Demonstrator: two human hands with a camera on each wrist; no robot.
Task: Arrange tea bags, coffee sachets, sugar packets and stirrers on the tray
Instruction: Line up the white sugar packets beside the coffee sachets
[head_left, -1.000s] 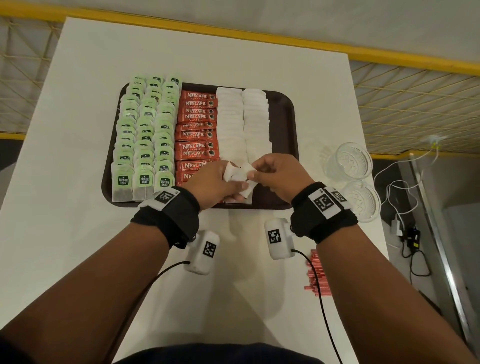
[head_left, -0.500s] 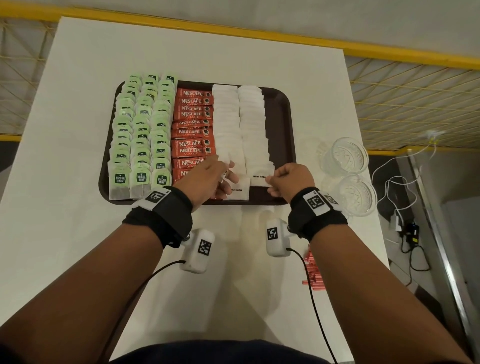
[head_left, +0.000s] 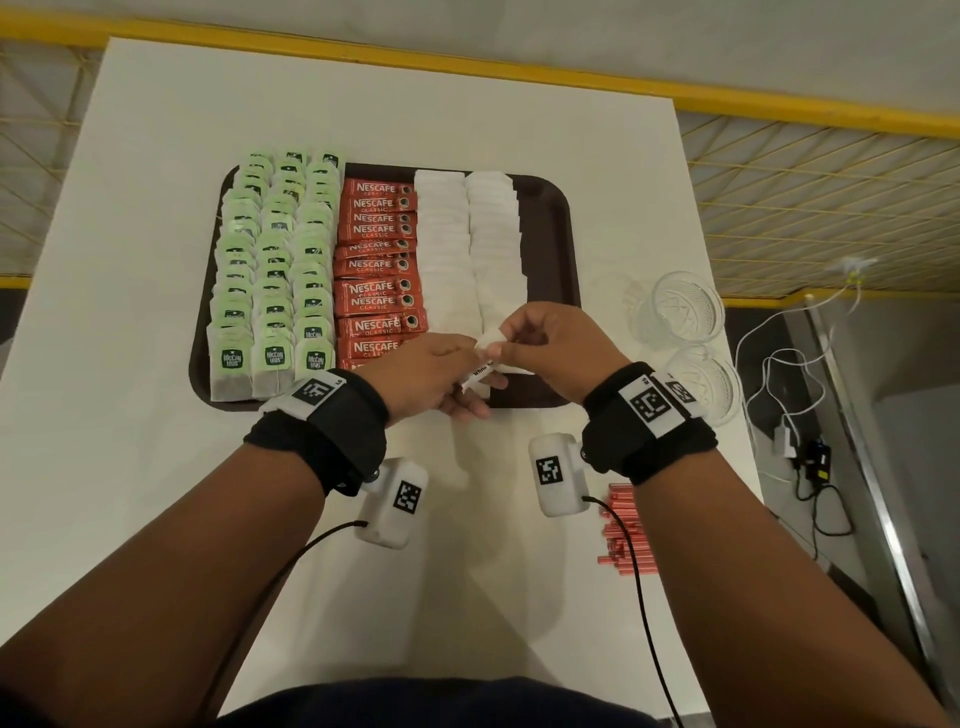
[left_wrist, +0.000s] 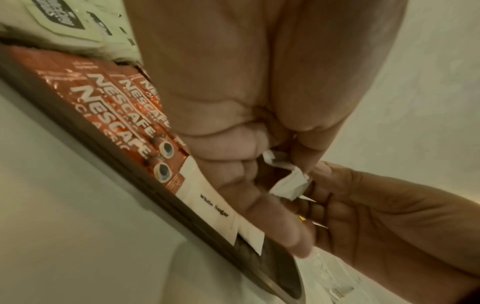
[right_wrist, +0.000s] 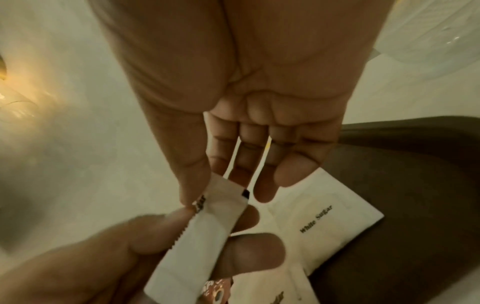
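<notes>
Beyond both hands, on the white table (head_left: 130, 467), sits a dark brown tray (head_left: 558, 249) filled in columns: green tea bags (head_left: 270, 291) farthest to the left hand's side, red coffee sachets (head_left: 376, 270) next, then two columns of white sugar packets (head_left: 470, 249) straight ahead of the hands. Two clear glass cups (head_left: 680, 306) stand off the tray, just past the right wrist, and a bunch of red stirrers (head_left: 623, 530) lies on the table beside the right forearm, nearer the body. Over the tray's near edge, the left hand (head_left: 421, 379) and the right hand (head_left: 550, 348) meet on a sugar packet (right_wrist: 205, 232) lifted off the tray. The left hand's thumb and curled fingers pinch its lower part, while the right hand's thumb and forefinger pinch its upper end, the other right fingers loosely extended. More sugar packets, printed "White Sugar", lie flat directly below the hands.
</notes>
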